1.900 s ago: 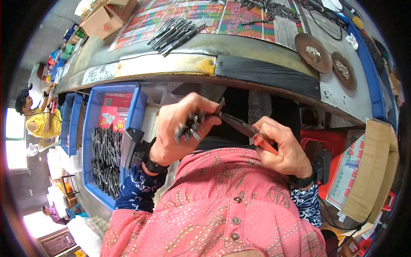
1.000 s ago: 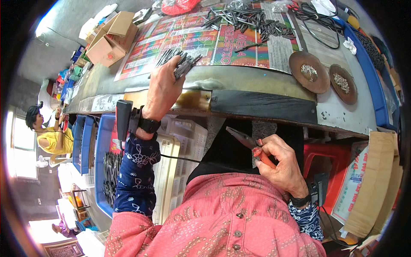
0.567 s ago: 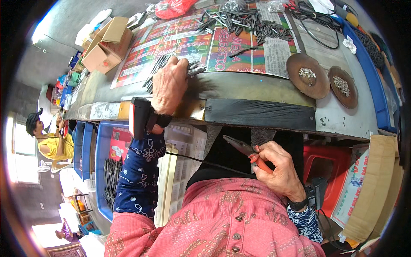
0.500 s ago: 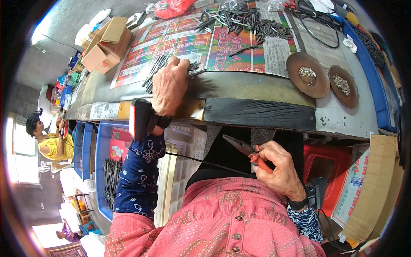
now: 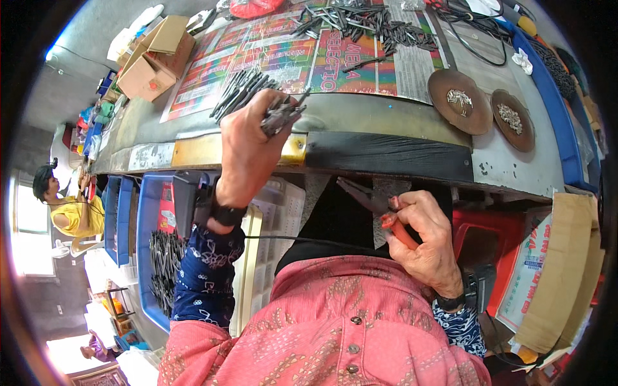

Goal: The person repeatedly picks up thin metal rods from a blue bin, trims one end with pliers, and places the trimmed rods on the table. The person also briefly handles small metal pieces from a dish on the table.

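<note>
My left hand [image 5: 251,145] is raised at the table's front edge, its fingers wrapped round a small bunch of short black strips [image 5: 281,117]. Just behind it, a row of similar dark strips [image 5: 241,92] lies on the colourful printed sheet [image 5: 270,51]. The exact kind of these strips is hard to make out. Over my lap, my right hand [image 5: 426,248] grips a pair of pliers [image 5: 365,197] by red-orange handles, the jaws pointing up and to the left, away from the strips.
A larger heap of dark strips [image 5: 367,29] lies at the back. Two brown dishes [image 5: 476,116] of small metal pieces stand on the right. Below the table edge are a blue crate [image 5: 149,257] with more strips and a red stool [image 5: 502,235]. Another person [image 5: 77,212] sits far left.
My left hand has lifted off the row of strips and turned, now with a bunch in its grasp. My right hand with the pliers has shifted only slightly.
</note>
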Demonstrator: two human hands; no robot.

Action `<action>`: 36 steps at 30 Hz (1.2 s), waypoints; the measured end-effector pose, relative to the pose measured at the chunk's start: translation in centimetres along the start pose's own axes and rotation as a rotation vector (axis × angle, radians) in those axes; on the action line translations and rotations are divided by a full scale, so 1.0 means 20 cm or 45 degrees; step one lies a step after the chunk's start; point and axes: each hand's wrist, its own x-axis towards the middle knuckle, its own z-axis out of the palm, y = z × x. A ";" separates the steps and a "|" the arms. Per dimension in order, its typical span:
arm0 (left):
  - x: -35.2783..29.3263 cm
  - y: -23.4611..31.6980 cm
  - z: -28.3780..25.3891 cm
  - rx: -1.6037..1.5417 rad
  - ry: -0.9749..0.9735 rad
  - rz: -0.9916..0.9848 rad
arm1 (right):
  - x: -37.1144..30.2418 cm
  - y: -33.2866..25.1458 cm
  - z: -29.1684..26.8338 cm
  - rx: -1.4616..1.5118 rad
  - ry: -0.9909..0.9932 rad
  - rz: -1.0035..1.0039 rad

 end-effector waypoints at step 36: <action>-0.51 0.27 -0.19 -1.513 -0.375 -0.832 | -0.02 -0.13 0.04 -0.093 -0.216 -0.222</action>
